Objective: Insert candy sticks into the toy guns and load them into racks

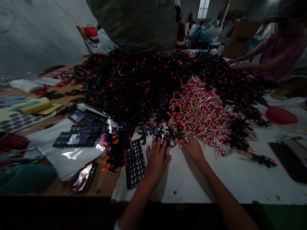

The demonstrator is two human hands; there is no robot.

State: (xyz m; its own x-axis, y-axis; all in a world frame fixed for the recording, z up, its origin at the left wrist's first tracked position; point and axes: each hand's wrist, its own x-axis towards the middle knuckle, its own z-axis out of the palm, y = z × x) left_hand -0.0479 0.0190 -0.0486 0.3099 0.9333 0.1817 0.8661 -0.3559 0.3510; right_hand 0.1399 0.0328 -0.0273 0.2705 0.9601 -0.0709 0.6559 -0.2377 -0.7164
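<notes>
My left hand lies on the white table sheet with its fingers stretched forward, tips touching small black plastic pieces at the near edge of the heap. My right hand rests just to its right, fingers curled into the foot of a pile of small pink and red wrapped tubes; whether they hold one is hidden. A black plastic grid tray lies flat just left of my left hand.
A huge heap of black parts with red tips fills the table's middle. Clear bags with black grid trays lie at left, beside sticker sheets. A red bowl sits at right. Another person's arm reaches in far right.
</notes>
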